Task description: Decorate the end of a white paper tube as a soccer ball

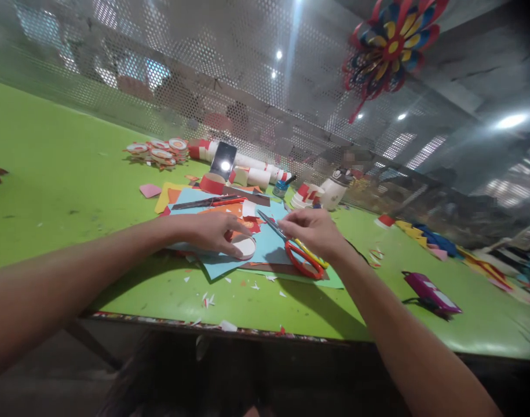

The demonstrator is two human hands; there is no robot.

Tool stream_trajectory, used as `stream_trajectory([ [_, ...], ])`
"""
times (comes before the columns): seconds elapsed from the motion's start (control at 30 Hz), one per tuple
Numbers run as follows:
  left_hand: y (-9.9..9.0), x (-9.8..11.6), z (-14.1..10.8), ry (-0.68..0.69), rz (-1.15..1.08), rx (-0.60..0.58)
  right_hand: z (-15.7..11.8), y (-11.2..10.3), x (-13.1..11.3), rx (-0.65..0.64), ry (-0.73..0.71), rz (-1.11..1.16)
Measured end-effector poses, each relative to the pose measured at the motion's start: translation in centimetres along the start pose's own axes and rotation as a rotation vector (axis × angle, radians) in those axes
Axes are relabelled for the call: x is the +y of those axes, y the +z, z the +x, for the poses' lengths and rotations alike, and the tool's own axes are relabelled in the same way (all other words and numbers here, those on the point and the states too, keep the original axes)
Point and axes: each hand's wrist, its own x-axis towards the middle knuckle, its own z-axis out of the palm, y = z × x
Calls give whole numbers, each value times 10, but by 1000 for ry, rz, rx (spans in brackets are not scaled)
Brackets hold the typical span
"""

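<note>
White disc (246, 249) lies flat on blue paper (219, 267), L hand (204, 230) wide over it, thumb at rim. Prob. light, stiffish card, creasable; best held by edge. Round, so no long axis. Red-handled scissors (274, 226) run diag. to its R, tips away & L; R hand (314, 230) narrow, close by, grip unclear.

A perforated screen (247, 92) stood behind the white bottle (333, 193); a flower-shaped decoration (393, 49) hung above the bottle, a smartphone (223, 159) leaned left of it, and a purple pouch (432, 293) lay to its right.
</note>
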Motion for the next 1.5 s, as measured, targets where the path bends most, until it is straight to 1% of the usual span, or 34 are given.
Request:
stream_trajectory([
  [0.07,-1,0,-1,4,-6,-35,2,18,-13,-89,-45,66],
  [0.17,-2,0,-1,-1,6,-47,5,39,-13,-171,-72,131],
  [0.23,-1,0,-1,5,9,-31,4,45,-9,-234,-80,172],
  [0.3,1,1,0,19,2,-7,1,48,-7,-291,-83,207],
  [0.37,3,2,0,28,-11,15,-4,48,-7,-307,-80,219],
  [0.53,4,4,-2,52,-109,51,-10,46,-9,-281,-73,208],
  [0.6,0,3,-4,21,-114,35,-10,44,-7,-197,-81,214],
  [0.67,-7,2,-7,-44,-117,27,-9,43,-4,-79,-83,218],
  [0.73,-15,1,-10,-92,-170,75,-7,42,-3,11,-82,222],
  [0.8,-21,2,-12,-96,-341,176,-6,43,-5,74,-89,227],
  [0.87,-21,5,-12,-96,-641,246,-6,45,-11,121,-107,241],
  [0.9,-19,7,-11,-104,-818,250,-7,45,-15,137,-123,249],
  [0.93,-16,10,-10,-111,-984,217,-7,46,-20,152,-148,254],
  [0.97,-13,13,-8,-122,-1116,154,-8,47,-25,164,-182,251],
  [1.03,-7,18,-5,-98,-1274,74,-9,48,-34,180,-247,225],
  [1.07,-4,21,-4,-79,-1313,47,-10,49,-38,178,-265,208],
  [1.17,0,27,-3,-39,-1312,30,-10,51,-45,125,-238,183],
  [1.3,-1,34,-6,-66,-1192,40,-7,55,-48,104,-193,210],
  [1.4,-2,36,-6,-34,-1090,10,-6,54,-47,70,-131,314],
  [1.5,-5,32,-6,-3,-1050,-12,-5,50,-44,-12,11,506],
])
